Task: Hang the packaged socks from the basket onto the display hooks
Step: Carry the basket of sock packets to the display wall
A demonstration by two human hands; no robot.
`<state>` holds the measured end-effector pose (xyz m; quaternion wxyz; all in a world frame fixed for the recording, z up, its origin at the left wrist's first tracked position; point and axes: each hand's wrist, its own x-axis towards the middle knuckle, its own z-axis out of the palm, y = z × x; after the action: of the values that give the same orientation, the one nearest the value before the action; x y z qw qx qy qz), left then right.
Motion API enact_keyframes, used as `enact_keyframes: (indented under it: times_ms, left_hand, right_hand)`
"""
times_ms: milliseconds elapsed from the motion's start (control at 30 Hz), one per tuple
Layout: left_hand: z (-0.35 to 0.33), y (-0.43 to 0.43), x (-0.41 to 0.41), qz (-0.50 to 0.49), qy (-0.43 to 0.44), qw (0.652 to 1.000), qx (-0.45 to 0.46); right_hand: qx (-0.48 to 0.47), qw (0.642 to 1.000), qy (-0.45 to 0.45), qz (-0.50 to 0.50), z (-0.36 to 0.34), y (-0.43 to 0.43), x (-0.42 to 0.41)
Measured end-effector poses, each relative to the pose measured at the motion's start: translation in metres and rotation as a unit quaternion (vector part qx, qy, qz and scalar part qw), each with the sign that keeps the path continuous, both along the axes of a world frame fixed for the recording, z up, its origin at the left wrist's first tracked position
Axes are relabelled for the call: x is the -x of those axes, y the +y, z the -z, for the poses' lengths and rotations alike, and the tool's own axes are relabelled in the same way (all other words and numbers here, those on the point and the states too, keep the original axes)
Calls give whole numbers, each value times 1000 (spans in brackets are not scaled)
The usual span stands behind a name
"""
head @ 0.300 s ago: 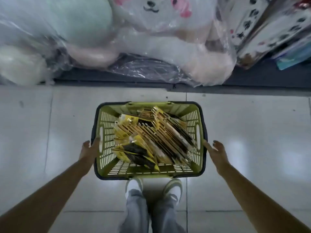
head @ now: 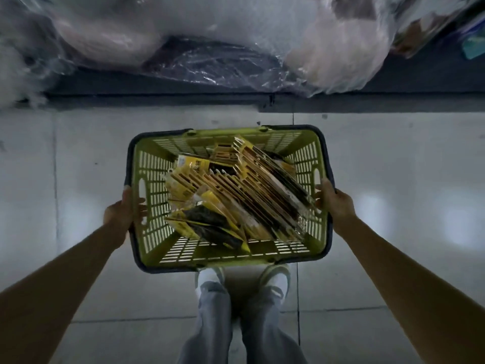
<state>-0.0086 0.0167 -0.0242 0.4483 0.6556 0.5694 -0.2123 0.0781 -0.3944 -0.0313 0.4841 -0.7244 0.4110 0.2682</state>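
The basket (head: 228, 262) is being gripped at both short sides, with the left hand (head: 122, 212) and right hand (head: 336, 203) each curled over the rim, probably so that it is being kept level for carrying. The packaged socks (head: 236, 203) are being left heaped inside, between the hands and touched by neither. No display hooks are being shown.

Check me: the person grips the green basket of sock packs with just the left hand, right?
No, with both: the head view shows the left hand gripping the green basket on its left, the right hand on its right, sock packs inside.
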Motion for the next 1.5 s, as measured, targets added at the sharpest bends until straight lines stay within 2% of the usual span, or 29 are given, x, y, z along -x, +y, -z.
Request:
enact_keyframes:
  times_ms: [200,367,533,633,867,1067,1200,1500]
  left_hand:
    - [-51,-19,11,37,31,999,2]
    - [-151,-57,6,139,48,989,-21]
    - [-276,-125,-1,280,35,959,-7]
    - [-341,-166,-9,339,-11,941,1]
    - [-456,-301,-58,451,-109,885,32]
    - [-511,-461,-90,526,-189,828,44]
    - [-543,-565,-105,564,-210,797,39]
    - [-574,-793,-169,605,-222,756,117]
  right_hand:
    - [33,998,47,33,-35,-25,58]
    - [54,990,83,97,-143,-63,130]
    - [56,977,41,201,-289,-109,202]
    - [45,963,20,264,-365,-137,247]
    - [84,905,-62,413,-485,-191,321]
    - [102,841,-100,521,-527,-266,350]
    - [125,798,-101,581,-541,-332,356]
    - [122,737,-187,639,-566,-514,317]
